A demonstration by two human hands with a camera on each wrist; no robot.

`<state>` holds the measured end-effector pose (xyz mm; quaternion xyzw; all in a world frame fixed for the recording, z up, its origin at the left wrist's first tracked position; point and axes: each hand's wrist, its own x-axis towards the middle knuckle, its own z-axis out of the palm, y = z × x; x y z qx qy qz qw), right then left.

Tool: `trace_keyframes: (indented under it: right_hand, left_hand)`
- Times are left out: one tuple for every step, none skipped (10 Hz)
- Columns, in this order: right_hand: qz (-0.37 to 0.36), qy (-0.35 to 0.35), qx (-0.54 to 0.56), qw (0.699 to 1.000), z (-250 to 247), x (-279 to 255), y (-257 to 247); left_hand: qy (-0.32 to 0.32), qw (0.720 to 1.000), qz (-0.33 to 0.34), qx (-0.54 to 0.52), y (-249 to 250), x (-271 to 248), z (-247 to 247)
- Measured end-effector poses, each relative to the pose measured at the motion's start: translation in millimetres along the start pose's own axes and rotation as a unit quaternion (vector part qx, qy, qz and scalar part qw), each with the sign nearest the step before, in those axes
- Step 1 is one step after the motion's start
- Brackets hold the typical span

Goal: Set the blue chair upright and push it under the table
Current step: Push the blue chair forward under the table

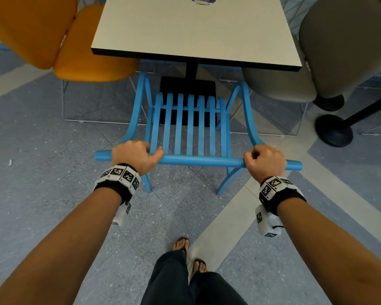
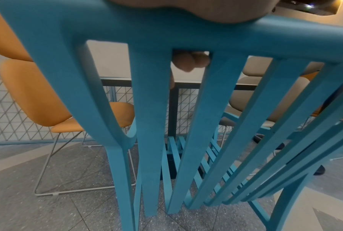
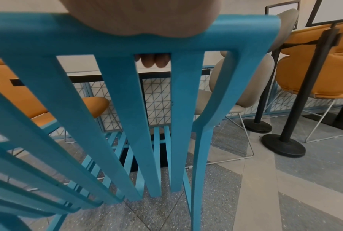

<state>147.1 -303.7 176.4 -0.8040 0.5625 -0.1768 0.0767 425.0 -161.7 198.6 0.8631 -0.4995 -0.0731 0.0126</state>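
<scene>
The blue slatted chair (image 1: 189,128) stands upright on its legs, its seat facing the table (image 1: 191,31) and its front part under the table's near edge. My left hand (image 1: 136,154) grips the left part of the chair's top rail (image 1: 198,160), fingers curled over it. My right hand (image 1: 265,160) grips the same rail near its right end. In the left wrist view the rail (image 2: 186,34) fills the top and fingertips (image 2: 190,61) show between two slats. In the right wrist view fingertips (image 3: 155,60) curl behind the rail (image 3: 48,39).
An orange chair (image 1: 64,40) stands left of the table, a grey chair (image 1: 339,51) right of it. Black stanchion bases (image 1: 333,130) sit on the floor at the right. The table's black pedestal base (image 1: 187,86) lies ahead of the blue seat. My feet (image 1: 189,254) stand behind the chair.
</scene>
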Motion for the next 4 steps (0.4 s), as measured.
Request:
trace_keyframes:
  right_hand:
    - [0.006, 0.003, -0.014, 1.0, -0.9, 5.9, 0.3]
    - [0.0, 0.008, -0.008, 1.0, -4.5, 1.7, -3.3]
    - [-0.025, 0.014, 0.012, 1.0, -12.3, -7.7, -8.0]
    - [-0.064, 0.009, 0.034, 0.997, -27.5, -30.9, -11.5]
  left_hand:
    - [0.015, 0.999, -0.02, -0.04, 3.0, 3.1, -0.3]
    - [0.039, 0.995, -0.021, -0.092, 3.4, -5.4, -1.9]
    - [0.071, 0.99, -0.006, -0.122, 4.7, -21.6, -8.9]
    - [0.124, 0.977, 0.019, -0.175, 2.8, -50.5, -13.3]
